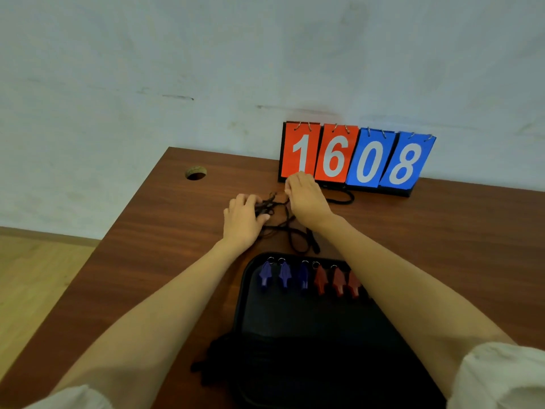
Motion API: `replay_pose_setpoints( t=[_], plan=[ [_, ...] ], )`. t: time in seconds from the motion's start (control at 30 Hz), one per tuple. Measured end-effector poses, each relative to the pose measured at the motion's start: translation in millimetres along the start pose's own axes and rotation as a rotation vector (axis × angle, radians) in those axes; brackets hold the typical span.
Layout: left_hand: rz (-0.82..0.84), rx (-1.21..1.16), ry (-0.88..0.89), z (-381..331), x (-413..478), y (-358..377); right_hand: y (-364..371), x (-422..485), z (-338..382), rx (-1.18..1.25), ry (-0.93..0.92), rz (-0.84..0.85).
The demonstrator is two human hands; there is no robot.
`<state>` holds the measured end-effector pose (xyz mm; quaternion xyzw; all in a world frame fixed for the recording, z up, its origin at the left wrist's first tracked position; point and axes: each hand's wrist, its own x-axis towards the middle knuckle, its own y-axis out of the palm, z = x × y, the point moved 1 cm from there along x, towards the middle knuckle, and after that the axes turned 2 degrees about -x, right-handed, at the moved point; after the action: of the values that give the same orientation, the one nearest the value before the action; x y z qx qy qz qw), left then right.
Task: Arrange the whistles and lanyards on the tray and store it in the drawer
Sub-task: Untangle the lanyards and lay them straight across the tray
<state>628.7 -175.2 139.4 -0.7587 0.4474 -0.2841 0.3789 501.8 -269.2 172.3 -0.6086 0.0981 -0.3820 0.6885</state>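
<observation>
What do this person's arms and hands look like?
Both forearms are bare. The left hand and right hand wear no gloves; no watch or ring shows. A cream-white left sleeve and right sleeve end near the elbows.

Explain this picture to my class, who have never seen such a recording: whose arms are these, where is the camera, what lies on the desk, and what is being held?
There is no machine here. A person wears one camera on the head, so you look forward and down along their bare arms. On the brown desk lies a black tray. At its far end, in a row, are three blue whistles and three red whistles. Beyond the tray lies a tangle of black lanyards. The left hand grips the tangle, and the right hand seems to pinch one strand of it. By the wall stands a flip scoreboard reading 16 and 08.
</observation>
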Motion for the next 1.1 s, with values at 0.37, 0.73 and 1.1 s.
replay_pose_setpoints(
  t=[0.37,0.73,1.1],
  plan=[
    [-0.082,-0.477,0.125,-110,-10,-75,-148,1,16,0.262,0.119,-0.189],
    [-0.01,-0.117,-0.042,-165,-24,-117,-259,-27,6,0.306,0.118,-0.415],
    [0.121,-0.596,0.312,-238,-47,-125,-305,-53,5,0.369,0.161,-0.598]
  ],
)
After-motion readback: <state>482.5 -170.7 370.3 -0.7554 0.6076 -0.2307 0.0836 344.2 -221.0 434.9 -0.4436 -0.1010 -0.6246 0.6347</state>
